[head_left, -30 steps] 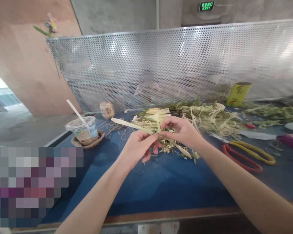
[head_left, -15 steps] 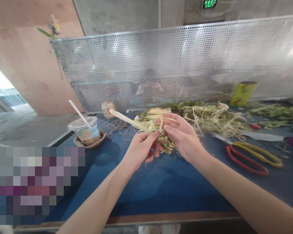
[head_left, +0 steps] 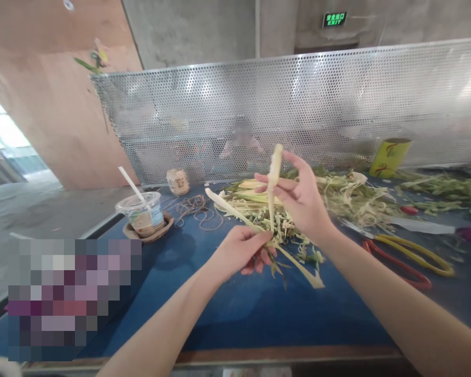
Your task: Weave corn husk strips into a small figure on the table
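Note:
My left hand [head_left: 251, 248] pinches a bundle of pale green-white plant strips, like corn husk, where they meet. One husk strip [head_left: 230, 208] sticks out from it to the upper left; another strip [head_left: 300, 268] hangs down to the lower right with a wider end. Above the bundle, my right hand [head_left: 298, 196] grips an upright, flat husk strip [head_left: 275, 170] between its fingers, its lower end running into the left hand's pinch. Just beyond both hands lies a pile of husk strips [head_left: 247, 193] and curly shreds. The exact crossing of the strips is partly covered by my left thumb.
Scissors with red and yellow handles [head_left: 412, 254] and a knife [head_left: 424, 225] lie right. A drink cup [head_left: 143, 212] with straw, string [head_left: 194, 207] and a twine spool [head_left: 178, 181] stand left. Behind rise a perforated metal screen [head_left: 204, 104] and a yellow tube [head_left: 390, 157].
My right hand has risen from beside the left hand, lifting one strip upright. Another strip now extends to the lower right. The left hand keeps its pinch; the view has shifted slightly.

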